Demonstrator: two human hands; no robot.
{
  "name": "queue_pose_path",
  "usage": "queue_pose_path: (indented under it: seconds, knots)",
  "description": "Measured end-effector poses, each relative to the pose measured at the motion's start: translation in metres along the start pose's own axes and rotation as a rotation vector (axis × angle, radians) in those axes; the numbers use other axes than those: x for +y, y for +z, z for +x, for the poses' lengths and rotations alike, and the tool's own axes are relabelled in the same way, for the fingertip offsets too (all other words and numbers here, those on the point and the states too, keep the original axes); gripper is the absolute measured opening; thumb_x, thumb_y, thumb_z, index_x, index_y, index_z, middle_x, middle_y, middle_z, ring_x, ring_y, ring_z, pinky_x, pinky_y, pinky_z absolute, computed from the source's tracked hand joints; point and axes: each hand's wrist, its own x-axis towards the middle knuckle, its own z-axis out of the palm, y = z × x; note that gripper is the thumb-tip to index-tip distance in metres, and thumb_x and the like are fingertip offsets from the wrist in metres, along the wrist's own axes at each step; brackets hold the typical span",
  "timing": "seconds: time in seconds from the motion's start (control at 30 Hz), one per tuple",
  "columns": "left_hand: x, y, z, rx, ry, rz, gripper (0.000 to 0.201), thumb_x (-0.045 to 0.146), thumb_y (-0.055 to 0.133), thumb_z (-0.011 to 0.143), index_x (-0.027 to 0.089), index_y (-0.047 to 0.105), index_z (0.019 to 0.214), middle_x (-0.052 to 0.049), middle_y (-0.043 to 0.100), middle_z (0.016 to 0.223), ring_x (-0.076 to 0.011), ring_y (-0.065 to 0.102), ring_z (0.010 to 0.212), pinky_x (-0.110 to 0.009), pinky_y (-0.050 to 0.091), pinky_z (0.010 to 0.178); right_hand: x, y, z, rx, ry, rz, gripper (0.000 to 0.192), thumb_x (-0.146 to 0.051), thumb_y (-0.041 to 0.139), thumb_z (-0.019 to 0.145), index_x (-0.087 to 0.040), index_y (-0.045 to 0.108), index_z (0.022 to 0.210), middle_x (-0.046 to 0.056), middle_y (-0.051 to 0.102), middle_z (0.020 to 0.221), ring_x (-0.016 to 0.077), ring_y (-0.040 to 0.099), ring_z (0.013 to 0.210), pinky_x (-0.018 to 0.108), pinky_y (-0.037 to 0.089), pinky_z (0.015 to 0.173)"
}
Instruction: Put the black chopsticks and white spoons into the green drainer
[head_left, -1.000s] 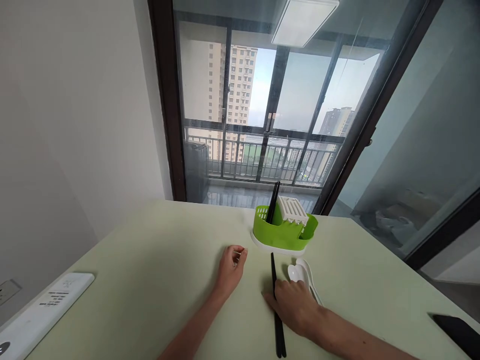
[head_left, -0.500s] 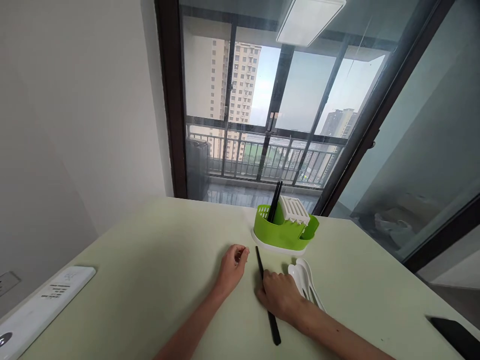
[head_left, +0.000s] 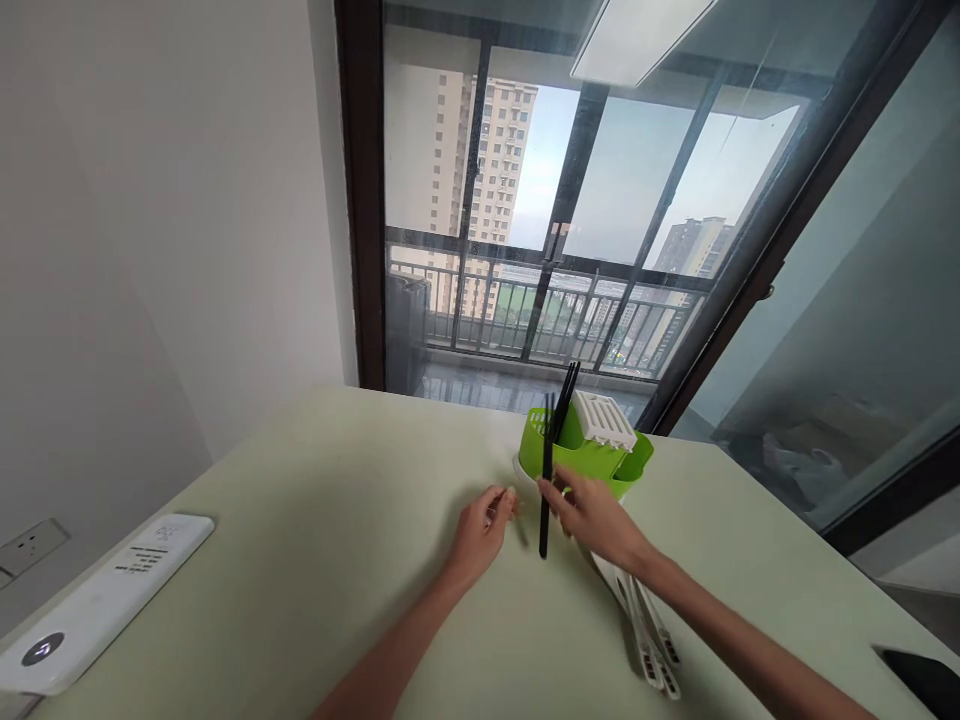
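One black chopstick [head_left: 545, 450] is the thing in hand in the head view, the only view there is. The right hand [head_left: 592, 510] pinches it between thumb and fingers [head_left: 564, 495] a little below its middle. The stick stands almost upright, with its lower tip just clear of the worktop [head_left: 300, 560] and its upper end in front of the near-left wall of the green holder [head_left: 634, 462]. It hangs just beside the holder, outside it, not yet over the rim.

Two more black chopsticks [head_left: 570, 385] lean in the holder's left compartment, and a white slotted insert [head_left: 604, 420] sits to their right. The left hand [head_left: 484, 525] rests on the worktop just left of the held stick, apart from it. Its fingers are loosely curled and grasp nothing.

By my judgement the step in hand is the carrying of the lifted stick, with the grasp already secure. Lowering it beside the other two would call first for raising the lower tip above the rim, then a small shift to the far right.

Several white spoons [head_left: 649, 640] lie on the worktop near the right forearm. A white flat device [head_left: 112, 590] lies at the near left, with a wall socket [head_left: 30, 540] beside it, and a dark flat thing [head_left: 926, 678] lies at the near right edge.
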Motion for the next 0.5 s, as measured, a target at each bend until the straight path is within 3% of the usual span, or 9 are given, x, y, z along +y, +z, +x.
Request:
queue_pose_path:
  seconds: [0.1,0.2,0.37,0.5]
  knots:
    - [0.010,0.000,-0.003,-0.072,0.030,0.003,0.037,0.050,0.045,0.101,0.023,0.070,0.105,-0.004,0.077,0.102,-0.0206,0.069,0.093,-0.030,0.050,0.082,0.001,-0.019,0.006,0.043,-0.051,0.221,0.041,-0.057,0.042,0.098,-0.024,0.053,0.079,0.000,0.068,0.072,0.0154,0.064,0.053,0.027,0.045,0.056]
    - [0.012,0.001,-0.005,-0.090,0.035,0.031,0.035,0.048,0.054,0.098,0.024,0.069,0.119,-0.004,0.077,0.110,-0.0214,0.069,0.096,-0.030,0.051,0.081,0.001,-0.022,0.005,-0.007,-0.064,0.276,0.042,-0.060,0.046,0.096,-0.023,0.059,0.082,0.001,0.070,0.076,0.0153,0.066,0.055,0.026,0.044,0.054]
    - [0.003,0.002,-0.005,-0.139,0.055,0.143,0.026,0.043,0.061,0.095,0.023,0.077,0.096,-0.002,0.079,0.092,-0.0201,0.070,0.086,-0.027,0.049,0.072,0.003,-0.009,-0.005,-0.074,-0.078,0.247,0.045,-0.062,0.046,0.096,-0.022,0.061,0.081,-0.001,0.066,0.059,0.0167,0.064,0.053,0.026,0.042,0.053]
    - [-0.001,0.001,-0.005,-0.133,0.087,0.222,0.022,0.042,0.065,0.092,0.025,0.078,0.093,-0.001,0.080,0.091,-0.0198,0.070,0.086,-0.028,0.049,0.079,0.000,-0.012,-0.009,-0.061,-0.082,0.214,0.045,-0.062,0.048,0.096,-0.022,0.059,0.077,-0.001,0.066,0.057,0.0154,0.061,0.051,0.025,0.041,0.051]
